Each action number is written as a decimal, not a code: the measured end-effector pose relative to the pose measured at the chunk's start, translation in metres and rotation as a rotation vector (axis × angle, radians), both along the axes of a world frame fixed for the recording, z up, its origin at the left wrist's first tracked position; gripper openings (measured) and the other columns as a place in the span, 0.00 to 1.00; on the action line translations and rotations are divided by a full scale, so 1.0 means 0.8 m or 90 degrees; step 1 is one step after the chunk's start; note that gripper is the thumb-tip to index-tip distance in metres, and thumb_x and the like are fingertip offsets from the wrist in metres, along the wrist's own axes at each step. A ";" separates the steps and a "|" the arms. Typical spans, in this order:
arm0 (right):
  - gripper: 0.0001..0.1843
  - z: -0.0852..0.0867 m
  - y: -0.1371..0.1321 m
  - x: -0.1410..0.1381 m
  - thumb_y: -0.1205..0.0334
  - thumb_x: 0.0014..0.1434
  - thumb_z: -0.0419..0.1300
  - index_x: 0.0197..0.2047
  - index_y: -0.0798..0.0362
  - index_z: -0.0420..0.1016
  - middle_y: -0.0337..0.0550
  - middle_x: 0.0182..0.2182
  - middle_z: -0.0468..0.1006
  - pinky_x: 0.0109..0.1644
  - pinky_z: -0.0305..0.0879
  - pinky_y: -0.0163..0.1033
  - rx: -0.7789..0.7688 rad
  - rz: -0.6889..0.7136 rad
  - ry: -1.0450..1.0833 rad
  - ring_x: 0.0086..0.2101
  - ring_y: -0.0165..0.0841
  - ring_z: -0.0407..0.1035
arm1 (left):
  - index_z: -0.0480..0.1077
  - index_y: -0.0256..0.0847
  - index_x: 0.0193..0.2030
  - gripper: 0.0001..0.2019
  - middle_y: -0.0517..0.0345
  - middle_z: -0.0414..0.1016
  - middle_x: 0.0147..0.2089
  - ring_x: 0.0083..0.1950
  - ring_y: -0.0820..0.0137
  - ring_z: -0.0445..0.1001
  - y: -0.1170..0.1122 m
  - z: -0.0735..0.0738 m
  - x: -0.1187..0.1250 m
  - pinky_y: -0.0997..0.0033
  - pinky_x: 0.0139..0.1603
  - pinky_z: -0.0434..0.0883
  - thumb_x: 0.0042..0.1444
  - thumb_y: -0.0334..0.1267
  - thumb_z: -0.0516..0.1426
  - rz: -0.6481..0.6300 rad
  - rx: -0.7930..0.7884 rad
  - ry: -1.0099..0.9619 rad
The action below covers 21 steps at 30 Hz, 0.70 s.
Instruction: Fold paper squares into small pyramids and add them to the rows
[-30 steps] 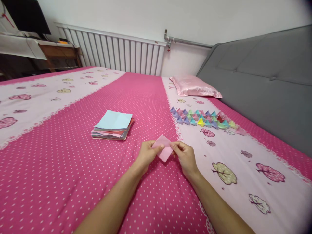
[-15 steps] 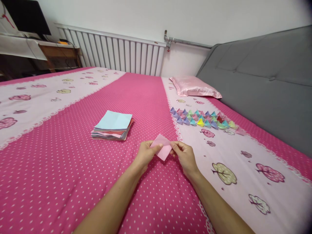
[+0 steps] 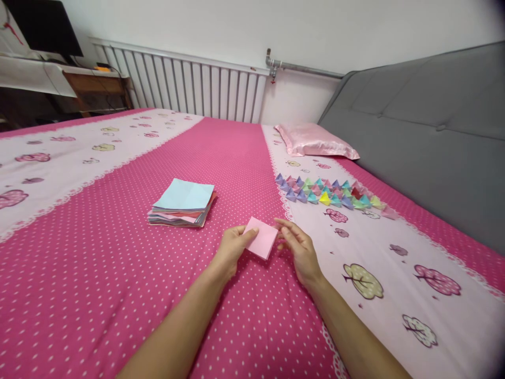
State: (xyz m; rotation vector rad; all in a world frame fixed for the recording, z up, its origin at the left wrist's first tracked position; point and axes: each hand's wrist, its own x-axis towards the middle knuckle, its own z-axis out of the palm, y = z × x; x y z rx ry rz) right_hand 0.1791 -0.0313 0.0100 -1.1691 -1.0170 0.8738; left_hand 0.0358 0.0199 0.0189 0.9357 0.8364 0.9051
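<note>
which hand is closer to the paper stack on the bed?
Left. The left hand, holding the pink paper, is just right of the paper stack and nearer the camera; the right hand lies farther right, past the pink paper.

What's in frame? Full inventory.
pink paper: 1, pink, folded, between the hands
paper stack: 1, mixed colours, light blue on top, on the bed, left of the hands
folded paper shapes: many, mixed colours, in rows beyond the right hand
pillow: 1, pink, by the headboard
bed sheet: 1, pink dotted, pale bands
headboard: 1, grey, right
radiator: 1, white, far wall
left hand: pinches the paper's left edge
right hand: fingers extended at the paper's right edge
</note>
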 end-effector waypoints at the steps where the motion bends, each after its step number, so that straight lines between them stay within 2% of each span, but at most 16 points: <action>1: 0.17 0.001 0.000 0.000 0.54 0.54 0.57 0.46 0.49 0.73 0.44 0.41 0.74 0.34 0.64 0.34 0.007 0.009 0.000 0.35 0.31 0.68 | 0.74 0.29 0.30 0.15 0.51 0.76 0.25 0.23 0.74 0.69 0.001 0.000 0.000 0.75 0.26 0.62 0.40 0.42 0.64 0.009 -0.013 -0.002; 4: 0.16 0.002 -0.001 0.001 0.58 0.53 0.59 0.46 0.47 0.73 0.44 0.49 0.71 0.41 0.65 0.37 0.031 0.045 -0.015 0.43 0.35 0.66 | 0.74 0.29 0.30 0.14 0.51 0.76 0.26 0.23 0.74 0.70 0.002 0.000 -0.001 0.76 0.27 0.63 0.41 0.40 0.64 0.017 -0.042 -0.020; 9: 0.13 0.002 -0.002 0.002 0.62 0.52 0.60 0.42 0.46 0.76 0.43 0.52 0.67 0.52 0.61 0.43 0.063 0.081 -0.069 0.49 0.37 0.64 | 0.74 0.30 0.28 0.09 0.53 0.75 0.24 0.23 0.75 0.70 0.001 0.002 -0.001 0.77 0.26 0.64 0.42 0.35 0.63 0.028 -0.068 -0.044; 16: 0.10 -0.002 -0.003 0.003 0.62 0.53 0.60 0.40 0.47 0.76 0.44 0.52 0.66 0.52 0.61 0.42 0.076 0.090 -0.118 0.53 0.38 0.60 | 0.74 0.29 0.30 0.09 0.51 0.76 0.25 0.24 0.74 0.70 0.002 0.001 -0.001 0.77 0.27 0.64 0.44 0.35 0.62 0.018 -0.061 -0.048; 21: 0.12 -0.004 -0.004 0.003 0.61 0.52 0.61 0.42 0.47 0.75 0.45 0.53 0.63 0.48 0.65 0.42 0.082 0.127 -0.127 0.51 0.39 0.63 | 0.73 0.29 0.29 0.08 0.53 0.75 0.23 0.22 0.75 0.69 0.001 0.001 -0.001 0.77 0.25 0.64 0.43 0.34 0.62 0.026 -0.066 -0.050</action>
